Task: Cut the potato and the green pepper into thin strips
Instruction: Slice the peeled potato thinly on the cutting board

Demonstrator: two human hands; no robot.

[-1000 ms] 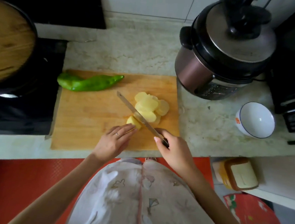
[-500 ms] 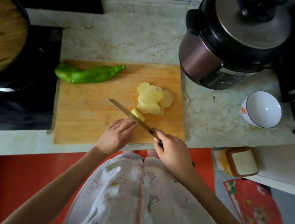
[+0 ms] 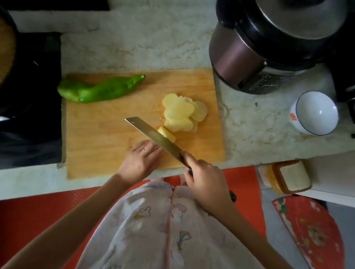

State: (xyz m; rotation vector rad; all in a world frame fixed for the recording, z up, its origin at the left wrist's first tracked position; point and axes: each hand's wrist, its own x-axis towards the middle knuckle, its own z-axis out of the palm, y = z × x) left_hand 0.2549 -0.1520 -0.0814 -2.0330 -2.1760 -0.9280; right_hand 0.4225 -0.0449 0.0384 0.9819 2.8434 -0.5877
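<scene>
Right hand (image 3: 208,181) grips knife (image 3: 152,136) | left hand (image 3: 140,161) flat, fingers (image 3: 152,150) beside knife | potato piece (image 3: 167,134) just beyond knife

- Knife (image 3: 152,136) handle: buried in the grip of the right hand (image 3: 206,182), only a dark butt end showing behind the wrist
- Left hand (image 3: 140,161) fingertips, just left of that grip: tucked under the blade, perhaps pressing the potato piece (image 3: 168,134)
- Pressure cooker (image 3: 266,45), far beyond the grip: lid cut by the top edge

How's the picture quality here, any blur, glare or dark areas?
Head view: wide-lens bending at the edges; stove at left nearly black; small glint in the white bowl; knife and potato slices slightly soft.
</scene>
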